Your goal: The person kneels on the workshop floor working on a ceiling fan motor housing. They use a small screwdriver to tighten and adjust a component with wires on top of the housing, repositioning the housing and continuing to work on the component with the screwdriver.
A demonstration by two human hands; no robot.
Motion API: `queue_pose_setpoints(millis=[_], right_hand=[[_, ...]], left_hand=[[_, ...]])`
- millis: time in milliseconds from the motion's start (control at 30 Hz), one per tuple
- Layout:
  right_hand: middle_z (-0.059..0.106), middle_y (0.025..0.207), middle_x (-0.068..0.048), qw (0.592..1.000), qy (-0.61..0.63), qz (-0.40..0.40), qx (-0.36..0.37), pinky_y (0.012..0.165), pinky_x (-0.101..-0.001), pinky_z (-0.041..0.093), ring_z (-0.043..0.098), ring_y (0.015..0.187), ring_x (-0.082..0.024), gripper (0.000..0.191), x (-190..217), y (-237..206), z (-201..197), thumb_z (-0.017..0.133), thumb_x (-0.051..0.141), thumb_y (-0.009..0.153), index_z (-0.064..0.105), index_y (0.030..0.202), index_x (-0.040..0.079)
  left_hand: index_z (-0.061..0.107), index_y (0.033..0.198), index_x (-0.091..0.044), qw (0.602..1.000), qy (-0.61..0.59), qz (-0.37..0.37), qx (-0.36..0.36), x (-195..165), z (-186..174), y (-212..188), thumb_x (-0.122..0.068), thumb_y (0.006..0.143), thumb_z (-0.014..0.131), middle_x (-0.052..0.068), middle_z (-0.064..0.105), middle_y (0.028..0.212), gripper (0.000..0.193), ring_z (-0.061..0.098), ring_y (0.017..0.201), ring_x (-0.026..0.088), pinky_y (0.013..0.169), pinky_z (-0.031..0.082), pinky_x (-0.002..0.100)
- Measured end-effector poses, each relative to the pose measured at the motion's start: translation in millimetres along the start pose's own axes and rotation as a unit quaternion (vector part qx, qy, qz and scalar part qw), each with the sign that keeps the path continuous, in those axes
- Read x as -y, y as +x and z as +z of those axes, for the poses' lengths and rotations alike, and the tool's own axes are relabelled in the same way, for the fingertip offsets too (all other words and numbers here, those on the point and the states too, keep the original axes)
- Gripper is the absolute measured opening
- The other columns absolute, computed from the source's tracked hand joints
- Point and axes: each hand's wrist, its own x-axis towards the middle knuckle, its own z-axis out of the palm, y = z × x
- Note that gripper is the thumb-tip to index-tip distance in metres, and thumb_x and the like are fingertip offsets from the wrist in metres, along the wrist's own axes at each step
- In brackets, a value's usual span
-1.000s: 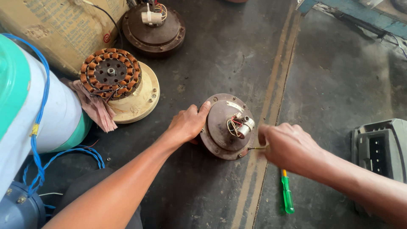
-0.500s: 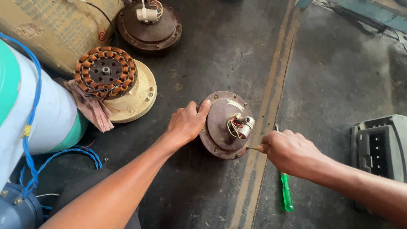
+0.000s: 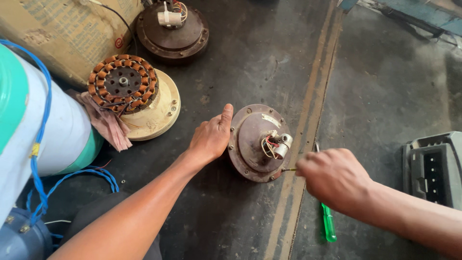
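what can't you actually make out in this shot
Head view only:
- Underside of the round brown motor housing: faces the floor.
- Tool tip at the housing's rim: the right hand covers all but a thin bit of shaft, so its grip is unclear.
- Green screwdriver: upper part hidden behind the right hand.
- Grey plastic case: cut off by the right edge.
- Left hand fingers: curled behind the housing.

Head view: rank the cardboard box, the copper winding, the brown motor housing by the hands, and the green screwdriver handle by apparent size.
1. cardboard box, cut off by the frame
2. motor housing
3. copper winding, close to the housing, so that order is unsure
4. screwdriver handle
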Motion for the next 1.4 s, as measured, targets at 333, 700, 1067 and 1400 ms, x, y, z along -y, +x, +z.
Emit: queue_pose_setpoints(millis=[333, 700, 1067, 1400], right_hand=[[0.068, 0.106, -0.013, 0.984, 0.083, -0.069, -0.14, 0.075, -0.0416, 0.055, 0.069, 0.098, -0.033, 0.035, -14, 4, 29, 0.062, 0.004, 0.069, 0.068, 0.102, 0.01], [0.07, 0.078, -0.014, 0.94, 0.277, 0.158, 0.122, 0.072, -0.0431, 0.055, 0.069, 0.077, -0.028, 0.035, 0, 3, 14, 0.062, 0.034, 0.103, 0.072, 0.11, 0.001], [0.062, 0.107, -0.011, 0.975, 0.005, -0.163, -0.151, 0.072, -0.0422, 0.056, 0.067, 0.098, -0.029, 0.035, -11, -8, 31, 0.066, 0.005, 0.072, 0.071, 0.107, 0.006], [0.08, 0.088, -0.019, 0.903, 0.327, 0.248, 0.126, 0.079, -0.0428, 0.058, 0.079, 0.079, -0.028, 0.02, 5, 14, -8, 0.061, 0.025, 0.1, 0.065, 0.119, 0.019]], left_hand=[[0.067, 0.086, -0.004, 0.999, 0.021, 0.033, -0.01, 4, 3, 1, -0.069, 0.097, 0.014, 0.024, 0.074, 0.085, 0.085, 0.067, 0.094, 0.05, 0.088, 0.049, 0.056], [0.069, 0.082, -0.001, 0.996, 0.027, 0.075, -0.046, 8, 11, 3, -0.066, 0.1, 0.021, 0.029, 0.071, 0.086, 0.083, 0.065, 0.093, 0.053, 0.086, 0.049, 0.058], [0.067, 0.068, 0.0, 0.993, 0.025, 0.098, -0.06, 11, 11, 6, -0.063, 0.102, 0.026, 0.028, 0.068, 0.072, 0.083, 0.066, 0.078, 0.05, 0.077, 0.051, 0.057], [0.066, 0.065, 0.002, 0.991, 0.029, 0.118, -0.052, 8, 8, 2, -0.064, 0.101, 0.029, 0.028, 0.066, 0.067, 0.084, 0.067, 0.072, 0.049, 0.073, 0.052, 0.055]])
